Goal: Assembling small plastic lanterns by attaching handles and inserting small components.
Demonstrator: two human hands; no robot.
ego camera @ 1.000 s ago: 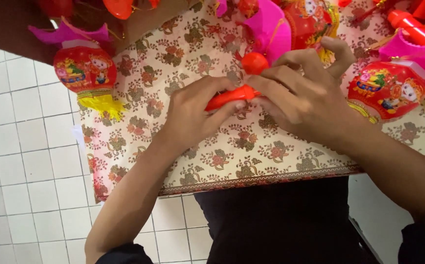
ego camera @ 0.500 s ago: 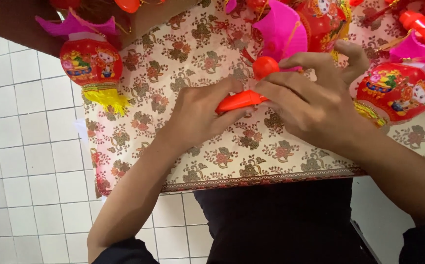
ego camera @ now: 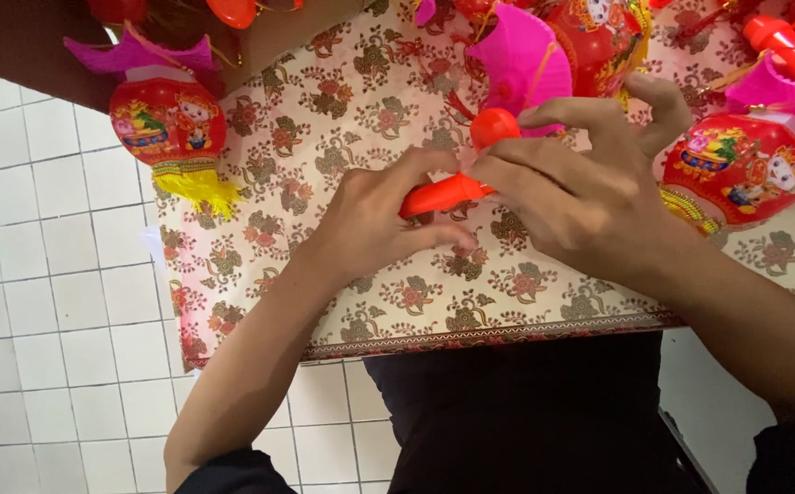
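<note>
Seen from above, a person's left hand and right hand meet over a table covered in a floral-patterned cloth, both gripping an orange-red plastic handle with a rounded knob at its upper end. A red toy lantern with a pink paper top and yellow fringe lies at upper left; a second red lantern sits just beside the right hand. A pink pleated paper piece lies beyond the fingers. White floor tiles show at left.
</note>
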